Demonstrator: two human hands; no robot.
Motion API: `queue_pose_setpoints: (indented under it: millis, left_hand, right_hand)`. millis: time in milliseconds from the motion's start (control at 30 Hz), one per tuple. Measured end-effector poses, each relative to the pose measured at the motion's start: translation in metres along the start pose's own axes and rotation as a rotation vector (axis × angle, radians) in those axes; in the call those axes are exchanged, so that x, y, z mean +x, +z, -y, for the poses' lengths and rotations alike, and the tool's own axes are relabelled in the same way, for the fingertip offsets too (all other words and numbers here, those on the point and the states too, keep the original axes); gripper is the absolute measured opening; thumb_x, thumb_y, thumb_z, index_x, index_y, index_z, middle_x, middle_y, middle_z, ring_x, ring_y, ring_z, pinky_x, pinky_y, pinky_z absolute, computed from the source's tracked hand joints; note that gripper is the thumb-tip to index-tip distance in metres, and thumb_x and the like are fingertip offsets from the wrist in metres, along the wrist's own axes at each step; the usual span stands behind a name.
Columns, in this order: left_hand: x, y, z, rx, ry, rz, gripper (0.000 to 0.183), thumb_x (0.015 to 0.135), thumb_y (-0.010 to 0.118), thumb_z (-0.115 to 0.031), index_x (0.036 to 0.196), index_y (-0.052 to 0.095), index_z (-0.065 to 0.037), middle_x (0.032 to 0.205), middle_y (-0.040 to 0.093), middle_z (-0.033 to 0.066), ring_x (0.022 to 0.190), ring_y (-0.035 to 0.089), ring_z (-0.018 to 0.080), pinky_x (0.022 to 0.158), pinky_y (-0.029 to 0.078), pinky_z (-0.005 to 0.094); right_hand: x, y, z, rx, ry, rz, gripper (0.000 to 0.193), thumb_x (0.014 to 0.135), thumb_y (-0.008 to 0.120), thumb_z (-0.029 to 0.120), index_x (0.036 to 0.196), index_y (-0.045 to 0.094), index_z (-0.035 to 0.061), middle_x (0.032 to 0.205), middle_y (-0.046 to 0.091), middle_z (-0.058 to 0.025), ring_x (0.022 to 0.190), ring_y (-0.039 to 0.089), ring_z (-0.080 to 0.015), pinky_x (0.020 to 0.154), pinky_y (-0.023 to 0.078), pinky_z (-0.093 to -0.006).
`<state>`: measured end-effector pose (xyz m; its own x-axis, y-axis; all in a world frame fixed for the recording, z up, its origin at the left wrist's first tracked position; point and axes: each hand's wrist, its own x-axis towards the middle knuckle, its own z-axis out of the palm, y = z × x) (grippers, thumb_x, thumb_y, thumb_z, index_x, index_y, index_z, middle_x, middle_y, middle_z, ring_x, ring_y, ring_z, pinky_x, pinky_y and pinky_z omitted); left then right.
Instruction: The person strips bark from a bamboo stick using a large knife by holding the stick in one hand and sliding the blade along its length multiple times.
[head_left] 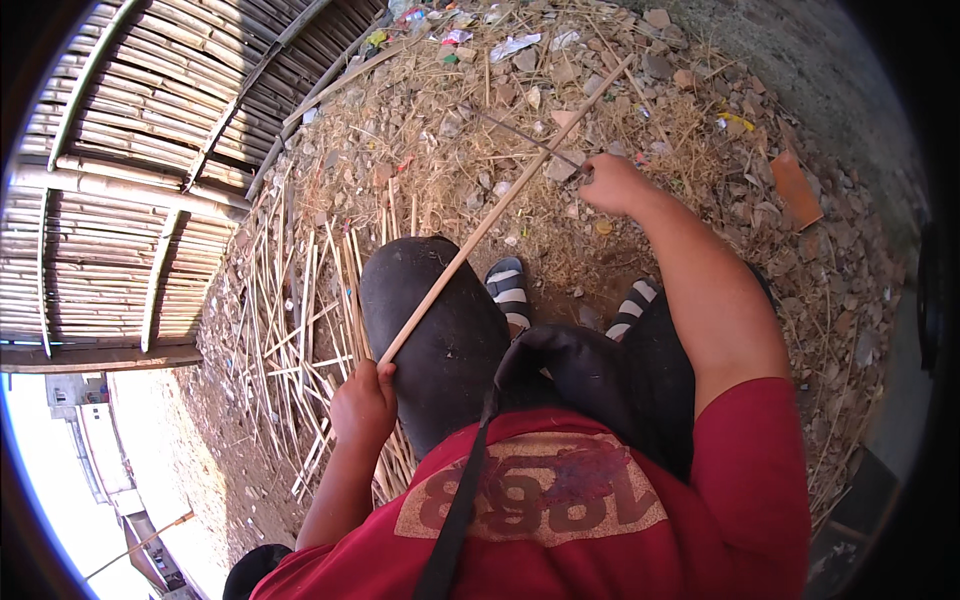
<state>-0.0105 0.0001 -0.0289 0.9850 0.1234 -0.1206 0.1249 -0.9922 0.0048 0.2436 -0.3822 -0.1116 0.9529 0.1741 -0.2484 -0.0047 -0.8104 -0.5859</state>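
Observation:
My left hand (362, 408) is closed around the lower end of a long, pale bamboo stick (470, 244), beside my left knee. The stick slants up across my thigh to the far right, its other end over the rubble. My right hand (612, 186) is closed on the near end of a thin, dark, narrow tool (515, 130), which looks like a blade; its handle is hidden in my fingers. The tool crosses the stick near its upper part. From this view I cannot tell whether the two touch.
Several cut bamboo strips (300, 325) lie in a loose pile left of my leg. A slatted bamboo wall (130, 230) stands at the left. Stones, straw and litter cover the ground, with a broken orange tile (796, 190) at the right. My sandalled feet (508, 285) are below.

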Motion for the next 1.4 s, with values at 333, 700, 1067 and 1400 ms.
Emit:
queue_pose_setpoints:
  millis: [333, 700, 1067, 1400]
  left_hand:
    - [0.002, 0.015, 0.012, -0.020, 0.026, -0.073, 0.039, 0.102, 0.050, -0.040, 0.086, 0.051, -0.005, 0.073, 0.064, 0.0215, 0.067, 0.063, 0.0460, 0.059, 0.047, 0.0568]
    - [0.003, 0.010, 0.006, -0.103, 0.030, -0.025, 0.038, 0.103, 0.049, -0.039, 0.086, 0.051, -0.005, 0.075, 0.063, 0.0241, 0.069, 0.061, 0.0492, 0.063, 0.047, 0.0583]
    - [-0.001, 0.008, 0.004, -0.121, -0.019, 0.021, 0.037, 0.102, 0.050, -0.038, 0.088, 0.052, -0.004, 0.073, 0.063, 0.0251, 0.071, 0.063, 0.0489, 0.063, 0.047, 0.0582]
    - [-0.006, 0.000, 0.000, -0.364, -0.026, 0.029, 0.035, 0.103, 0.051, -0.032, 0.087, 0.052, -0.001, 0.073, 0.061, 0.0272, 0.073, 0.060, 0.0505, 0.064, 0.043, 0.0577]
  right_hand:
    - [0.002, 0.006, -0.009, 0.058, 0.125, 0.018, 0.035, 0.077, 0.069, 0.024, 0.101, 0.071, -0.0022, 0.092, 0.073, -0.0201, 0.091, 0.071, -0.0344, 0.083, 0.055, -0.0441]
    - [-0.005, -0.005, -0.005, 0.075, 0.105, -0.120, 0.043, 0.077, 0.068, 0.026, 0.112, 0.069, 0.0010, 0.104, 0.071, -0.0233, 0.100, 0.068, -0.0371, 0.089, 0.053, -0.0447]
    - [-0.006, -0.001, 0.009, -0.046, -0.086, 0.024, 0.043, 0.076, 0.069, 0.027, 0.111, 0.070, 0.0019, 0.097, 0.070, -0.0220, 0.094, 0.069, -0.0375, 0.084, 0.054, -0.0435]
    - [-0.035, -0.031, 0.047, -0.069, -0.219, -0.069, 0.033, 0.075, 0.069, 0.024, 0.102, 0.071, 0.0048, 0.087, 0.070, -0.0186, 0.086, 0.069, -0.0362, 0.077, 0.053, -0.0453]
